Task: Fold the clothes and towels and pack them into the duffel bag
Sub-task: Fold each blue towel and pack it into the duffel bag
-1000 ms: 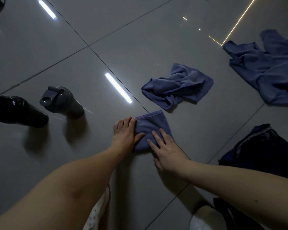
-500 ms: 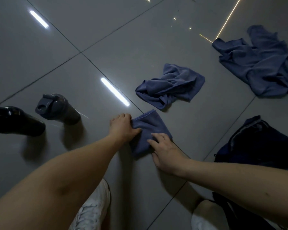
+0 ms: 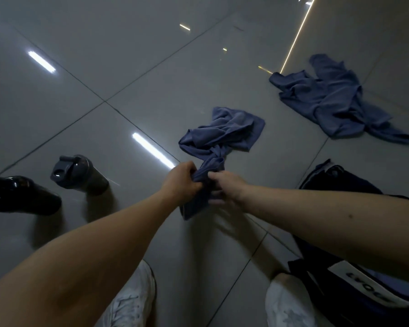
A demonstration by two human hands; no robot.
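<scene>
Folded towel (image 3: 195, 205) is gripped by my left hand (image 3: 181, 182) and right hand (image 3: 224, 188); I should hold its layers squeezed together when carrying it to the duffel bag (image 3: 345, 192)

Three blue cloths (image 3: 194, 206) (image 3: 222, 133) (image 3: 335, 102), two bottles (image 3: 78, 172) (image 3: 21, 194), two white shoes (image 3: 132, 300) (image 3: 288, 308) and one dark duffel bag (image 3: 328, 178)

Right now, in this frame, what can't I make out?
All from the head view:
- small towel: its folds are hidden, bunched between the left hand and right hand.
- Right fingers: motion-blurred.
- duffel bag: cut by the right edge, crossed by the right forearm, inside dark.
- label: lettering blurred.
</scene>
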